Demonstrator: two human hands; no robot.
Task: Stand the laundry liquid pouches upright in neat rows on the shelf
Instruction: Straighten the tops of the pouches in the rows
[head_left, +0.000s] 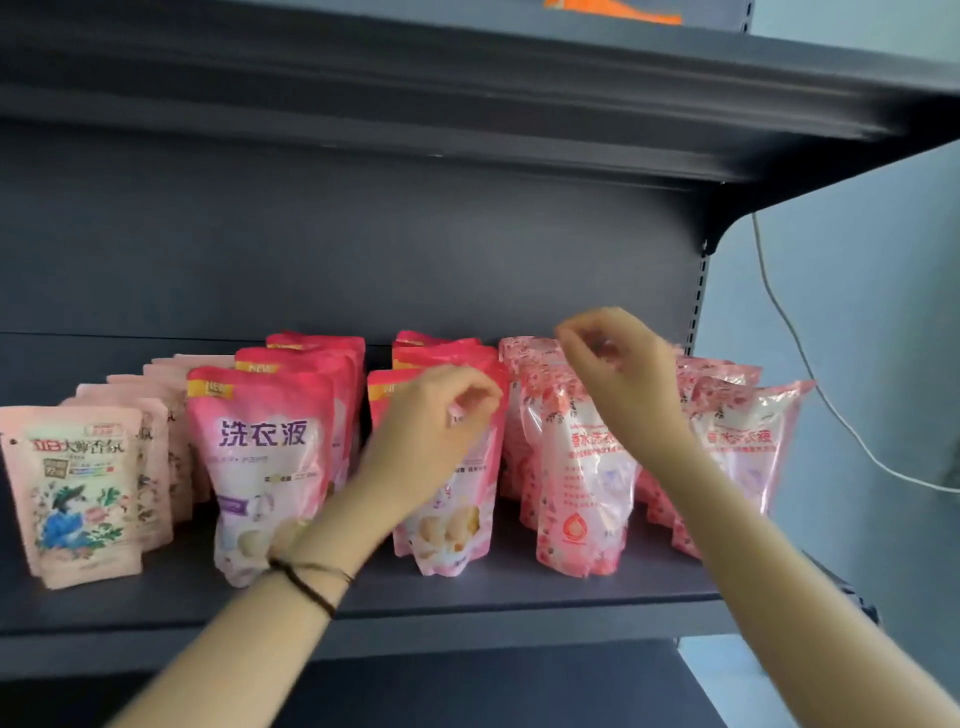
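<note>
Pink plastic: reference pouch (262, 467) reads 洗衣液, corner tab NEW. Just right of it, the front pouch (452, 525) of the next row stands on the shelf (519, 587), long axis vertical. The left hand (441, 415), the nearer one, pinches its top edge. Further right, the right hand (613, 364) curls above the rose-print pouches (582, 493); its grip is lost in blur.

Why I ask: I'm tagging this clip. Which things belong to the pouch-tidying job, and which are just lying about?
Job: pale floral pouches; pink pouches; red-patterned pouches; shelf; left hand, pinching a pink pouch's top; right hand, fingers curled above the red-patterned row.

Lying about: white cable; orange item on the upper shelf; black wrist bands.
</note>
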